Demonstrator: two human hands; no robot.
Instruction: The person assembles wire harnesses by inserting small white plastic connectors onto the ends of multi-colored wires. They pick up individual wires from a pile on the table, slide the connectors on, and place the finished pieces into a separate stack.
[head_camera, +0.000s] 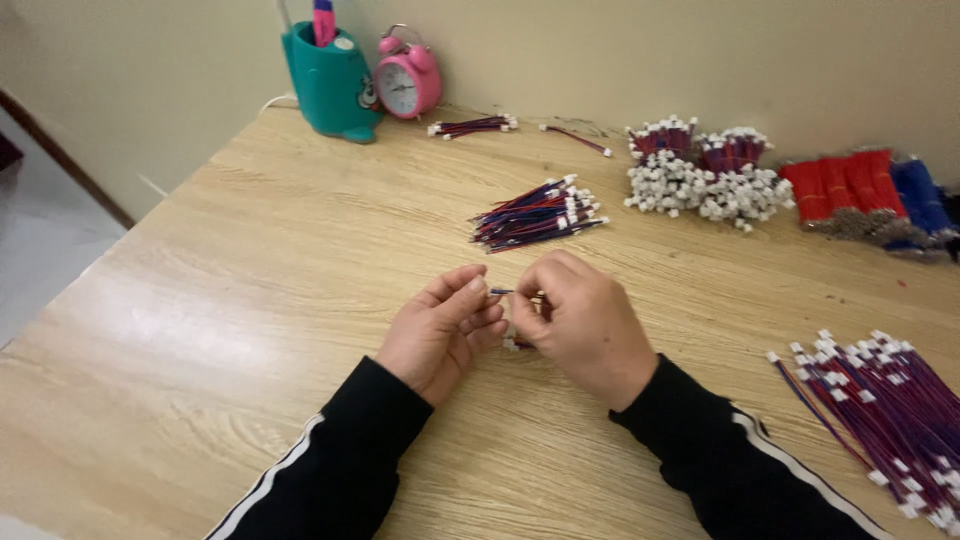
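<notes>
My left hand (440, 332) and my right hand (585, 322) meet at the middle of the wooden table (250, 300). Both pinch a short red-and-blue wire (503, 292) stretched between their fingertips. A small white connector (512, 343) shows just under the right hand's fingers. Both sleeves are black with a white stripe. Beyond the hands lies a loose pile of red-and-blue wires with white connectors (538, 214).
A big pile of the same wires (885, 400) lies at the right edge. Bundles with white connectors (700, 175), red wire bundles (840, 190) and blue ones (920, 195) sit along the wall. A teal holder (330, 85), a pink alarm clock (405, 80) and small wire bunch (472, 126) stand at the back.
</notes>
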